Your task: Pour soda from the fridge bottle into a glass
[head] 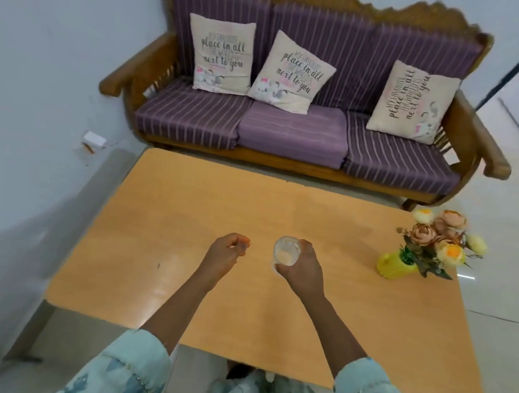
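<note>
A small clear glass [286,250] is over the middle of the light wooden table [165,221], seen from above with its mouth toward me. My right hand [302,267] is wrapped around its right side and holds it. Whether the glass rests on the table or is lifted slightly I cannot tell. My left hand [226,252] hovers a short way to the left of the glass, fingers loosely curled with nothing in them. No bottle is in view.
A yellow vase of artificial flowers [425,252] stands near the table's right edge. Beyond the table's far edge is a wooden sofa [292,131] with purple striped cushions and three printed pillows. A wall runs along the left.
</note>
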